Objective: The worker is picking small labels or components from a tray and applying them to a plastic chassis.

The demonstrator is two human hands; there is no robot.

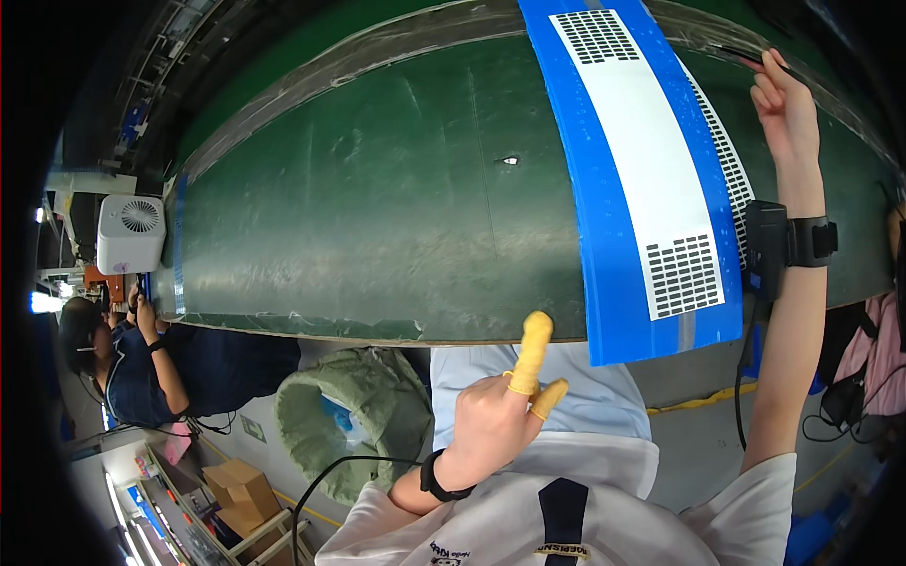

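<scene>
My left hand is at the table's near edge, left of a blue board, with yellow finger covers on the index finger and thumb. Its index finger is stretched out, the thumb stands apart, and nothing is held. At the far right, my right hand pinches a thin dark tool, probably tweezers, partly hidden by the fingers. The blue board lies across the green tabletop and overhangs the near edge. On it is a white strip with blocks of small black rectangles at both ends. Another patterned sheet shows beside the board's right edge.
A small white-and-black spot marks the green tabletop. A white fan unit stands at the left end, near another person. Below the table are a green lined bin and a cardboard box. Cables trail from both my wrists.
</scene>
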